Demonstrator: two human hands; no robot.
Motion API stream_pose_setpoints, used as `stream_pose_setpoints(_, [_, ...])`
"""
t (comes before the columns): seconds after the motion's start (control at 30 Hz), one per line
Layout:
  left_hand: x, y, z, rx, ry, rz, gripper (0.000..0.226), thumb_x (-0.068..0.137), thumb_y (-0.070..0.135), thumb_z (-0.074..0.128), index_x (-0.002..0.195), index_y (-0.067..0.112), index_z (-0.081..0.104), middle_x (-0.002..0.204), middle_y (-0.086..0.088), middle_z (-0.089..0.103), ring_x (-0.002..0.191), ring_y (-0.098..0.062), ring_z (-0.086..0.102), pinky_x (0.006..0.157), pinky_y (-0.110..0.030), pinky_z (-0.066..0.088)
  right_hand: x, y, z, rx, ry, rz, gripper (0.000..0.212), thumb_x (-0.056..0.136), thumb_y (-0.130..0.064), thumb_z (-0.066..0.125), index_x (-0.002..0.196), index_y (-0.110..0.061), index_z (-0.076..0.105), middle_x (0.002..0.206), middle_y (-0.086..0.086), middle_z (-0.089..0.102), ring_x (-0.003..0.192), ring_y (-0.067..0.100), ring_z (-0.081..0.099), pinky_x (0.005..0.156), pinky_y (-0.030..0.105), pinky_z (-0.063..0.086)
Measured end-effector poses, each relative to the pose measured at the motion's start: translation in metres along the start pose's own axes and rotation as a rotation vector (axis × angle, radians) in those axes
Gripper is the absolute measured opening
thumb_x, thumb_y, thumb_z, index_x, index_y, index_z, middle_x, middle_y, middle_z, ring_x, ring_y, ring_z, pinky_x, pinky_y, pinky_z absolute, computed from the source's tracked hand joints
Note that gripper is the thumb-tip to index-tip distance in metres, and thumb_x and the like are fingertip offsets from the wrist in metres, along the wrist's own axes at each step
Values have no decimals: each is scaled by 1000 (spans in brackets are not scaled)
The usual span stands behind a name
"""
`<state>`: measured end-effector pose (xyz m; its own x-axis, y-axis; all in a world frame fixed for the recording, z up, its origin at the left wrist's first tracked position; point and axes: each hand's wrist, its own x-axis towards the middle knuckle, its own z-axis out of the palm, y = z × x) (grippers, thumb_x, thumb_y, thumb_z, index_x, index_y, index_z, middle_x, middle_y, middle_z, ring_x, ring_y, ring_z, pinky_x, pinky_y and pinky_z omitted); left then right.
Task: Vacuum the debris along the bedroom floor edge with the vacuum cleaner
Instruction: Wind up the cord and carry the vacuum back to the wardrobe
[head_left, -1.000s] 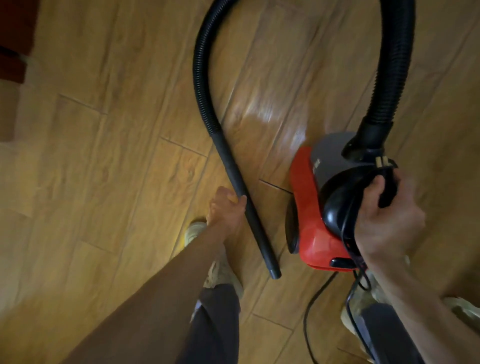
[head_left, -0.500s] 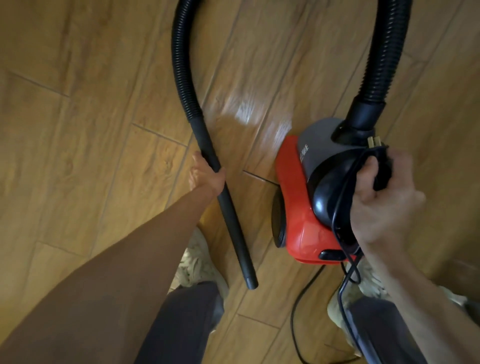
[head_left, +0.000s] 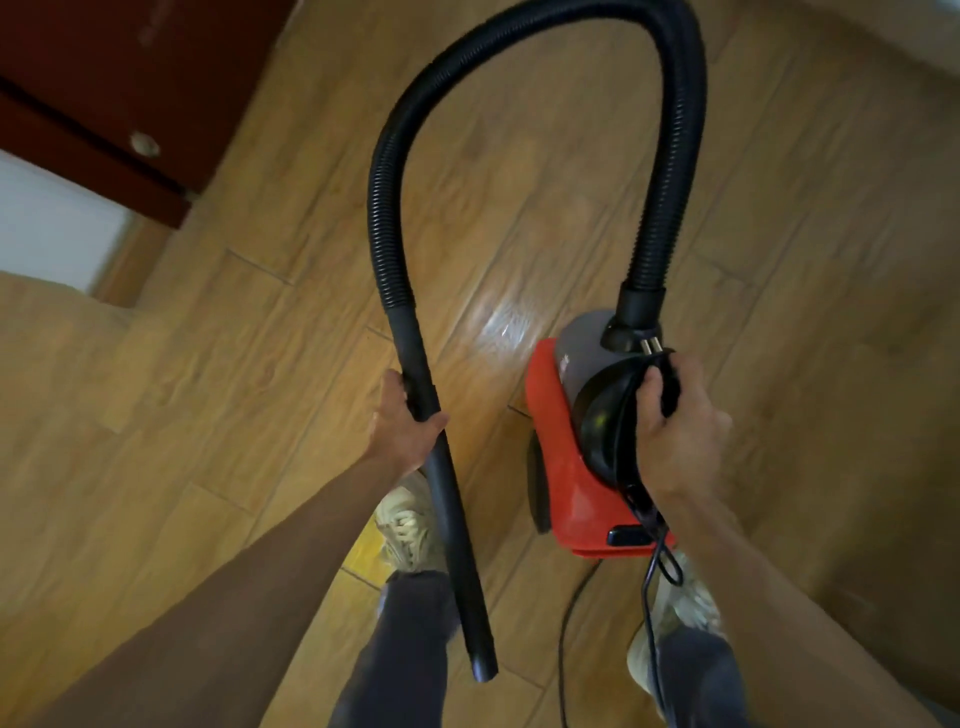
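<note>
The wood floor (head_left: 208, 415) fills the view. A black hose (head_left: 667, 171) arches from the top of the red vacuum (head_left: 566, 483), positioned ahead of the right shoe (head_left: 685, 597), across to a rigid tube (head_left: 457, 530) angled down past the left shoe (head_left: 405, 525). The left hand (head_left: 402, 431) is wrapped around the tube's upper part; the right hand (head_left: 675, 431) is curled around the vacuum's black handle together with the cord (head_left: 562, 649) and plug (head_left: 652, 347).
</note>
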<state>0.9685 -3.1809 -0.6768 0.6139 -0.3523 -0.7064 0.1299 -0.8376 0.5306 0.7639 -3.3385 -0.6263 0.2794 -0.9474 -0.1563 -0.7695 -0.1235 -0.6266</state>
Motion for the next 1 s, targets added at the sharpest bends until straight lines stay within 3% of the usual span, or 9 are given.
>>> stream_pose_setpoints(0.13, [-45, 50, -43, -96, 47, 52, 44, 87, 12, 73, 103, 19, 33, 90, -4, 57, 72, -28, 59, 62, -48, 56, 10, -65, -35, 20, 14, -116, 27, 102, -27, 50, 120, -10, 60, 91, 15, 71, 78, 36, 67, 66, 30, 46])
stream_pose_setpoints(0.3, [-104, 115, -125, -121, 123, 133, 45, 85, 15, 75, 105, 19, 36, 91, -2, 58, 71, -23, 62, 59, -46, 55, 17, -171, -84, 58, 116, -250, 42, 97, -33, 45, 116, 0, 62, 82, 22, 70, 67, 39, 67, 61, 27, 39])
stream_pose_setpoints(0.47, [-147, 162, -209, -132, 184, 228, 44, 85, 18, 76, 107, 22, 38, 88, 6, 57, 70, -13, 60, 52, -31, 46, 20, -275, -133, 91, 104, -285, 25, 100, -24, 55, 114, -3, 59, 83, 19, 69, 71, 38, 65, 63, 30, 40])
stream_pose_setpoints(0.67, [-213, 213, -284, -174, 293, 306, 45, 84, 18, 76, 111, 21, 39, 89, 9, 55, 76, -10, 58, 59, -26, 45, 7, -379, -179, 177, 104, -326, 25, 99, -22, 56, 115, -2, 59, 71, 4, 57, 57, 17, 49, 60, 28, 40])
stream_pose_setpoints(0.77, [-249, 229, -307, -182, 364, 318, 47, 85, 17, 76, 116, 20, 40, 90, 13, 53, 80, -11, 57, 62, -21, 44, -4, -413, -201, 238, 42, -359, 22, 100, -24, 54, 114, -6, 58, 72, 0, 59, 55, 9, 52, 58, 30, 46])
stream_pose_setpoints(0.87, [-285, 237, -323, -201, 440, 303, 50, 85, 16, 76, 121, 17, 42, 103, 5, 57, 93, -16, 58, 73, -28, 50, -18, -438, -221, 288, -57, -406, 23, 101, -25, 53, 117, -10, 57, 71, -4, 61, 60, 14, 62, 59, 36, 55])
stream_pose_setpoints(1.0, [-330, 237, -337, -240, 569, 265, 46, 81, 19, 79, 112, 20, 44, 105, -2, 65, 88, -24, 66, 71, -38, 58, -41, -459, -241, 268, -146, -539, 26, 100, -21, 55, 121, -7, 58, 67, -9, 57, 57, 1, 56, 56, 29, 48])
